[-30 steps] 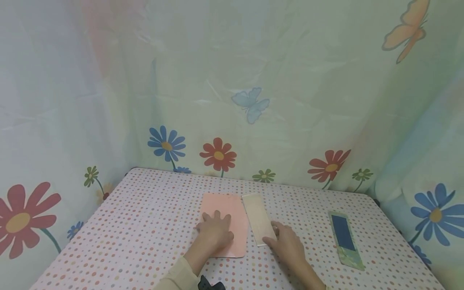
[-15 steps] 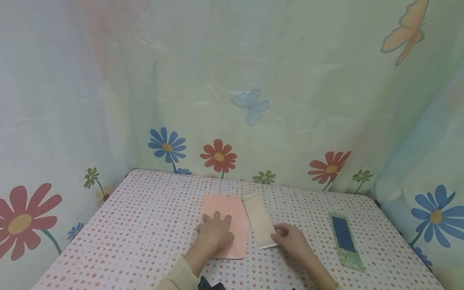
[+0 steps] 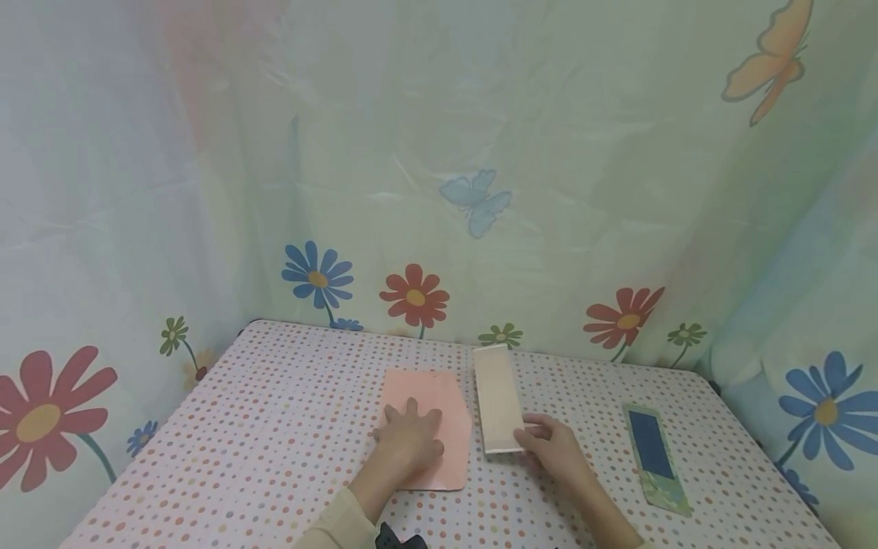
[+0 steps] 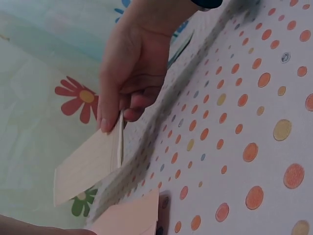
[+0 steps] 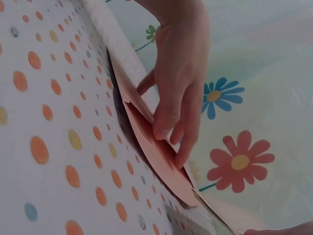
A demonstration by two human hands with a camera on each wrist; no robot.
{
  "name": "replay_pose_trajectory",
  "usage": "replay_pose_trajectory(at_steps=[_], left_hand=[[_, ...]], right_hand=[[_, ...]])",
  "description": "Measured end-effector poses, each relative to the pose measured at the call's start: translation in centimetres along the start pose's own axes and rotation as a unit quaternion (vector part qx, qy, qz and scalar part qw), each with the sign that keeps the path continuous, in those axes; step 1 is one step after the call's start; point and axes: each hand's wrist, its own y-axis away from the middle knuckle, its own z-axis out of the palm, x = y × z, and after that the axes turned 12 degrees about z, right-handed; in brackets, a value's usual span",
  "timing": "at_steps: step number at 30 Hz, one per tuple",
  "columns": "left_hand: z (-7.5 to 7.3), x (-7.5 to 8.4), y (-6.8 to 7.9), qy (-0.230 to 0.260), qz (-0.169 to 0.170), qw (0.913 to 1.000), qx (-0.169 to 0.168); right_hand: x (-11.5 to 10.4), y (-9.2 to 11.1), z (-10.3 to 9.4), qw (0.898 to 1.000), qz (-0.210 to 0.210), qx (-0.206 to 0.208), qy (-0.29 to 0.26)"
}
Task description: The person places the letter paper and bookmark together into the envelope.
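Note:
My left hand (image 3: 408, 442) rests on a pink paper envelope (image 3: 449, 404), which lies flat with a tapered flap at its right side. Its fingers are spread; the right wrist view shows thumb and fingers touching the envelope (image 5: 156, 159), whose flap stands partly raised. Just to the right, my right hand (image 3: 557, 454) pinches the near right corner of a long cream card (image 3: 499, 400) between thumb and fingers. In the left wrist view this card (image 4: 88, 164) is lifted off the table, and its end looks layered.
A green patterned card with a dark blue panel (image 3: 650, 446) lies farther right on the dotted tablecloth (image 3: 288, 427). A flowered curtain (image 3: 562, 191) hangs close behind the table's back edge and along both sides.
The cream card has shifted away from me and slightly right, turning straighter and rising as my right hand pinches its corner. My left hand and the envelope have stayed put.

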Motion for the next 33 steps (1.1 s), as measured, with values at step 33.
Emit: replay_pose_trajectory(at_steps=[33], left_hand=[[0.2,0.0,0.1,0.011,-0.004,0.9997,0.022]], right_hand=[[0.4,2.0,3.7,0.986,-0.107,-0.045,0.116]])
